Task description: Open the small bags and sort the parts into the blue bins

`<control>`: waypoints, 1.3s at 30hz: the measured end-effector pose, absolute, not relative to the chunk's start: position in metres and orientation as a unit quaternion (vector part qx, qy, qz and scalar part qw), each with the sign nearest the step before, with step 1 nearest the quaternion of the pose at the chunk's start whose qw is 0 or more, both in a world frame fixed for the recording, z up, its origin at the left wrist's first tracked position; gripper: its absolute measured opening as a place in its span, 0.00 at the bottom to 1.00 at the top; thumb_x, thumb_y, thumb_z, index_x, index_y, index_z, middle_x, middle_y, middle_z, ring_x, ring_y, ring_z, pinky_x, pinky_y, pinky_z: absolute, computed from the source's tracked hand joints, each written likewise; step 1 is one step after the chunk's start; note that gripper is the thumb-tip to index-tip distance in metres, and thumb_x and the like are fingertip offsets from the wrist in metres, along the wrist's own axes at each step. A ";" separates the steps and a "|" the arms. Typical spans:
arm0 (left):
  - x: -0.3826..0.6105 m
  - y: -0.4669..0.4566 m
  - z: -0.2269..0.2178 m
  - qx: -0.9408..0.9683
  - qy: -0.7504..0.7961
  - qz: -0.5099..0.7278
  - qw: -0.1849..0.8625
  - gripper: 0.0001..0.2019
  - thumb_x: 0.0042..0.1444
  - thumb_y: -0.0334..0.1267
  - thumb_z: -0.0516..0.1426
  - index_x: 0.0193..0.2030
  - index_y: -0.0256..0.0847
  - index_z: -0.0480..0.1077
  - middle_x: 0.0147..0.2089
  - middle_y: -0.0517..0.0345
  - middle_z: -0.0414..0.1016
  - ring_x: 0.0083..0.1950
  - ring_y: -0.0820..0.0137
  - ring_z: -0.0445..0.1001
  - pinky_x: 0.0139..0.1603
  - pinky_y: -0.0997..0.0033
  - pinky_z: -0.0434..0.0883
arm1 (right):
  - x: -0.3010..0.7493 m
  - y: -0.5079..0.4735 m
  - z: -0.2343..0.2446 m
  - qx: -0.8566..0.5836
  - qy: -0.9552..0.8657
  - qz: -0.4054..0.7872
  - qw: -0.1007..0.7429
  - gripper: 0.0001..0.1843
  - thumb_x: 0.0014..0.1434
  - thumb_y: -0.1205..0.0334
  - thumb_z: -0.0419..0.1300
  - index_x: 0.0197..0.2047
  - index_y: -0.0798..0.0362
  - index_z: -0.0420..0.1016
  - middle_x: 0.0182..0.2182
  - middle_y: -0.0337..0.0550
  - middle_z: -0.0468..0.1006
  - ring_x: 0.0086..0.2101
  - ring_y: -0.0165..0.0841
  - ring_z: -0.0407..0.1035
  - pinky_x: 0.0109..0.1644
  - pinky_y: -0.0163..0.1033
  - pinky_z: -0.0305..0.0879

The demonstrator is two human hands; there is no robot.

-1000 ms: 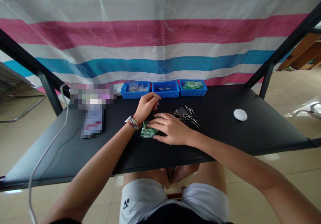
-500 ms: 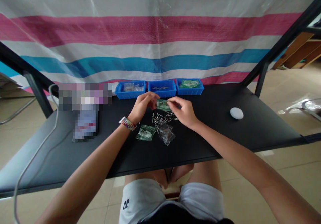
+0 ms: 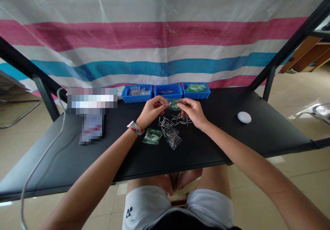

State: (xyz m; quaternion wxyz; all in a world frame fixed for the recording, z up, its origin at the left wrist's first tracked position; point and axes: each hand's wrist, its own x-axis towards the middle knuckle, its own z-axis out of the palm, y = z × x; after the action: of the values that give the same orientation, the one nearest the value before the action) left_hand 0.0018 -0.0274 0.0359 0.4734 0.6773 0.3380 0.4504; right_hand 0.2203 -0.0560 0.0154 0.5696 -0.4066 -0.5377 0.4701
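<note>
Between my two hands is a small green plastic bag [image 3: 173,104], raised a little over the black table. My left hand [image 3: 154,109] pinches its left edge, and my right hand [image 3: 193,110] grips its right edge with closed fingers. Below the hands lies a loose pile of thin metal rods [image 3: 167,122], several of them scattered toward my right hand. Closer to me, a clear plastic bag [image 3: 173,139] with small parts touches the pile. Left of it lies another green bag [image 3: 152,136] with pale contents.
Three blue bins stand along the back: the left bin [image 3: 136,98] holds clear bags, the middle bin [image 3: 168,94] a few rods, the right bin [image 3: 197,94] green bags. A white round object [image 3: 244,117] sits on the right. A pale cable [image 3: 42,156] crosses the table's left side.
Both hands have turned slightly and hold the green bag by its opposite edges, with the fingers drawn closer on it. The whole view has shifted a little.
</note>
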 end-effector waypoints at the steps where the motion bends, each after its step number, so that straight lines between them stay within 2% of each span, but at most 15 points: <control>1: 0.002 -0.027 0.036 0.669 0.340 0.452 0.483 0.15 0.59 0.47 0.70 0.39 0.39 0.74 0.31 0.63 0.71 0.25 0.77 0.73 0.27 0.77 0.72 | 0.222 -0.057 0.017 -0.408 -0.560 0.433 0.576 0.14 0.59 0.50 0.74 0.42 0.50 0.87 0.24 0.33 0.74 0.20 0.27 0.68 0.25 0.35 0.70; 3: 0.002 -0.028 0.037 0.631 0.345 0.440 0.538 0.17 0.62 0.51 0.67 0.44 0.39 0.75 0.28 0.64 0.71 0.23 0.75 0.73 0.26 0.76 0.73 | 0.225 -0.061 0.020 -0.404 -0.607 0.358 0.583 0.11 0.64 0.53 0.70 0.46 0.48 0.89 0.24 0.33 0.74 0.19 0.26 0.66 0.25 0.35 0.66; 6: 0.002 -0.029 0.037 0.562 0.340 0.410 0.633 0.22 0.64 0.55 0.65 0.50 0.39 0.71 0.33 0.58 0.79 0.25 0.70 0.80 0.29 0.70 0.79 | 0.226 -0.067 0.024 -0.391 -0.665 0.259 0.581 0.10 0.69 0.57 0.66 0.47 0.45 0.90 0.31 0.38 0.79 0.24 0.28 0.72 0.29 0.36 0.68; 11: 0.004 -0.033 0.039 0.559 0.340 0.432 0.620 0.25 0.55 0.41 0.73 0.53 0.38 0.70 0.35 0.61 0.80 0.30 0.69 0.84 0.37 0.69 0.83 | 0.222 -0.069 0.022 -0.379 -0.698 0.220 0.566 0.13 0.70 0.60 0.63 0.49 0.45 0.90 0.42 0.43 0.85 0.31 0.32 0.80 0.35 0.38 0.77; 14: 0.003 -0.032 0.040 0.569 0.346 0.434 0.607 0.23 0.58 0.42 0.70 0.54 0.39 0.69 0.36 0.59 0.81 0.30 0.69 0.84 0.36 0.69 0.82 | 0.232 -0.058 0.023 -0.406 -0.679 0.190 0.581 0.13 0.69 0.61 0.63 0.50 0.47 0.90 0.46 0.46 0.86 0.37 0.35 0.82 0.38 0.40 0.80; 17: 0.001 -0.030 0.042 0.568 0.356 0.441 0.597 0.18 0.60 0.42 0.67 0.53 0.38 0.71 0.35 0.59 0.81 0.28 0.71 0.82 0.33 0.71 0.80 | 0.261 -0.035 0.024 -0.447 -0.643 0.120 0.609 0.16 0.71 0.60 0.61 0.54 0.48 0.89 0.51 0.51 0.85 0.50 0.43 0.80 0.49 0.46 0.81; 18: 0.000 -0.030 0.042 0.566 0.360 0.445 0.594 0.17 0.60 0.42 0.66 0.52 0.38 0.71 0.34 0.60 0.80 0.28 0.71 0.81 0.32 0.72 0.79 | 0.273 -0.026 0.022 -0.480 -0.632 0.054 0.607 0.17 0.71 0.60 0.60 0.54 0.48 0.89 0.53 0.53 0.84 0.52 0.44 0.79 0.53 0.49 0.80; 21: -0.001 -0.028 0.042 0.565 0.368 0.448 0.587 0.15 0.59 0.40 0.66 0.50 0.38 0.73 0.32 0.60 0.78 0.27 0.73 0.79 0.31 0.73 0.77 | 0.304 -0.003 0.012 -0.574 -0.630 -0.072 0.518 0.18 0.69 0.62 0.60 0.54 0.52 0.89 0.65 0.59 0.78 0.62 0.51 0.72 0.69 0.60 0.69; 25: 0.000 -0.029 0.043 0.570 0.371 0.439 0.588 0.15 0.58 0.40 0.65 0.49 0.37 0.73 0.32 0.60 0.78 0.26 0.72 0.78 0.30 0.73 0.76 | 0.320 0.006 -0.003 -0.610 -0.687 -0.069 0.389 0.24 0.72 0.63 0.54 0.65 0.51 0.83 0.65 0.54 0.80 0.68 0.53 0.66 0.73 0.66 0.62; 30: -0.001 -0.030 0.045 0.571 0.374 0.447 0.579 0.13 0.58 0.40 0.64 0.48 0.37 0.74 0.32 0.61 0.77 0.27 0.73 0.78 0.31 0.74 0.76 | 0.303 -0.010 0.007 -0.621 -0.678 -0.096 0.382 0.30 0.68 0.62 0.61 0.71 0.58 0.73 0.71 0.64 0.70 0.71 0.56 0.61 0.76 0.64 0.56; 32: -0.002 -0.028 0.045 0.559 0.380 0.461 0.575 0.12 0.58 0.39 0.64 0.47 0.38 0.74 0.31 0.61 0.77 0.27 0.74 0.77 0.31 0.74 0.75 | 0.287 -0.026 0.019 -0.557 -0.714 -0.095 0.413 0.30 0.66 0.65 0.63 0.70 0.60 0.74 0.68 0.66 0.73 0.69 0.54 0.63 0.76 0.60 0.58; 34: -0.004 -0.026 0.044 0.542 0.384 0.471 0.580 0.12 0.57 0.39 0.64 0.46 0.38 0.74 0.31 0.61 0.76 0.27 0.74 0.77 0.31 0.74 0.75 | 0.265 -0.047 0.029 -0.428 -0.804 -0.037 0.411 0.19 0.68 0.65 0.63 0.61 0.55 0.80 0.57 0.58 0.82 0.62 0.50 0.71 0.72 0.57 0.65; 36: -0.004 -0.024 0.043 0.530 0.383 0.474 0.590 0.12 0.56 0.38 0.64 0.46 0.38 0.74 0.31 0.61 0.76 0.27 0.74 0.76 0.31 0.75 0.74 | 0.237 -0.072 0.033 -0.306 -0.880 0.049 0.359 0.10 0.71 0.60 0.65 0.52 0.50 0.84 0.49 0.50 0.86 0.58 0.46 0.74 0.68 0.55 0.69; 37: -0.004 -0.024 0.043 0.527 0.381 0.474 0.594 0.13 0.56 0.38 0.65 0.47 0.38 0.74 0.31 0.62 0.76 0.27 0.74 0.76 0.30 0.75 0.74 | 0.222 -0.084 0.033 -0.263 -0.903 0.069 0.333 0.10 0.71 0.57 0.66 0.53 0.48 0.84 0.50 0.48 0.86 0.59 0.47 0.74 0.68 0.55 0.69; 39: -0.004 -0.023 0.043 0.525 0.381 0.474 0.595 0.13 0.55 0.37 0.65 0.47 0.38 0.75 0.31 0.62 0.75 0.27 0.74 0.76 0.30 0.75 0.74 | 0.196 -0.104 0.028 -0.196 -0.942 0.088 0.259 0.20 0.70 0.52 0.69 0.61 0.49 0.82 0.59 0.50 0.84 0.66 0.49 0.70 0.72 0.58 0.66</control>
State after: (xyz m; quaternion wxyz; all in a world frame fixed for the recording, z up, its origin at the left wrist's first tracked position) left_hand -0.0045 -0.0234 0.0427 0.5950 0.5254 0.3812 0.4739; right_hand 0.1956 -0.1040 0.0283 0.2592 -0.1957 -0.9417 0.0880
